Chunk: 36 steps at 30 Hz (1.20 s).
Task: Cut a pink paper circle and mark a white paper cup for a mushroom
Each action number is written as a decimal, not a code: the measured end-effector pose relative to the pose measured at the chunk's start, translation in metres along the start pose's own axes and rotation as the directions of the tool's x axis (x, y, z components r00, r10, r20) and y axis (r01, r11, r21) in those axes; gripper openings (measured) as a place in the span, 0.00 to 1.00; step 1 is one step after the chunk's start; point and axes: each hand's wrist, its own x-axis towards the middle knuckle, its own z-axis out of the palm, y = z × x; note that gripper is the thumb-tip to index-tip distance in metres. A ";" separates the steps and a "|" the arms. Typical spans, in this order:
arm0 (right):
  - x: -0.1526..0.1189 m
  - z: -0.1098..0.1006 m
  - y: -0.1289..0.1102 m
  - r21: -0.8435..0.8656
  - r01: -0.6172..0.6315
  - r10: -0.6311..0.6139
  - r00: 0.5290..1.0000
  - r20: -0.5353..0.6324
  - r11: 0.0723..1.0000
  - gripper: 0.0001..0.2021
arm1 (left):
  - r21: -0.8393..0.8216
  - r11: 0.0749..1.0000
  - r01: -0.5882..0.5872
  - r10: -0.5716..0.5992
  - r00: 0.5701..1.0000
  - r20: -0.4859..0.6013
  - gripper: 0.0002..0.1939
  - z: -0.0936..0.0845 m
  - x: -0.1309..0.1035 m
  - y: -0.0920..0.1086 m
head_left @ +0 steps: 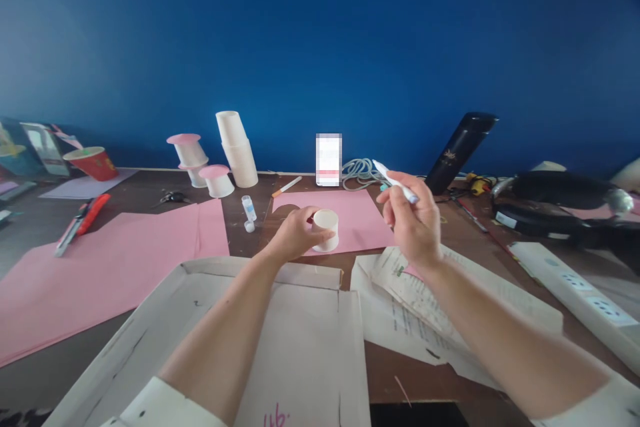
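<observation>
White-sleeved left hand [295,235] grips 1 cup [326,223], right hand [414,221] 1 pen [391,176].

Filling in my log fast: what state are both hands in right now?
Left hand: closed on the white cup, thumb and fingers gripping its side.
Right hand: closed, holding a white pen.

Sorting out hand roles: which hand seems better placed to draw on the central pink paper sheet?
Probably the right hand: it holds a slim white pen, while the left hand grips a round white cup.
</observation>
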 end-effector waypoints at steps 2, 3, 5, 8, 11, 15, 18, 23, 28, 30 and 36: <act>-0.002 0.004 0.022 -0.001 -0.038 0.038 0.999 -0.031 0.999 0.12 | -0.077 0.997 0.031 -0.035 0.998 -0.057 0.23 -0.003 -0.001 0.002; -0.005 0.006 0.033 -0.006 -0.063 0.062 0.997 -0.045 0.998 0.13 | -0.140 0.989 0.039 -0.051 0.995 -0.085 0.24 -0.005 -0.001 0.003; -0.013 0.007 0.050 -0.049 -0.109 0.105 0.991 -0.080 0.993 0.13 | -0.293 0.955 0.039 -0.080 0.988 -0.130 0.25 -0.009 -0.001 0.003; -0.023 0.007 0.062 -0.107 -0.145 0.139 0.988 -0.062 0.984 0.14 | -0.482 0.876 0.015 -0.114 0.977 -0.178 0.27 -0.011 0.000 0.001; -0.028 0.009 0.059 -0.157 -0.149 0.152 0.988 0.005 0.976 0.14 | -0.544 0.839 -0.008 -0.144 0.961 -0.236 0.28 -0.009 0.000 0.000; -0.031 0.011 0.050 -0.210 -0.064 0.090 0.989 0.115 0.975 0.14 | -0.510 0.859 -0.037 -0.166 0.923 -0.348 0.27 -0.009 -0.001 0.000; -0.032 0.010 0.047 -0.216 -0.041 0.074 0.986 0.146 0.976 0.14 | -0.346 0.938 -0.004 -0.187 0.836 -0.517 0.26 -0.013 -0.001 -0.001; -0.032 0.007 0.049 -0.223 -0.043 0.076 0.986 0.145 0.974 0.15 | 0.059 0.994 0.090 -0.017 0.679 -0.734 0.27 -0.021 -0.002 -0.001; -0.033 0.010 0.053 -0.259 -0.015 0.070 0.977 0.203 0.966 0.15 | 0.278 0.937 0.211 0.091 0.621 -0.779 0.28 -0.036 0.003 0.008; -0.033 0.011 0.055 -0.274 0.003 0.061 0.972 0.225 0.962 0.15 | 0.305 0.904 0.300 0.058 0.620 -0.782 0.27 -0.045 0.012 0.013; -0.033 0.010 0.062 -0.265 0.068 0.005 0.964 0.265 0.962 0.16 | 0.492 0.794 0.358 0.017 0.795 -0.607 0.24 -0.065 0.059 0.016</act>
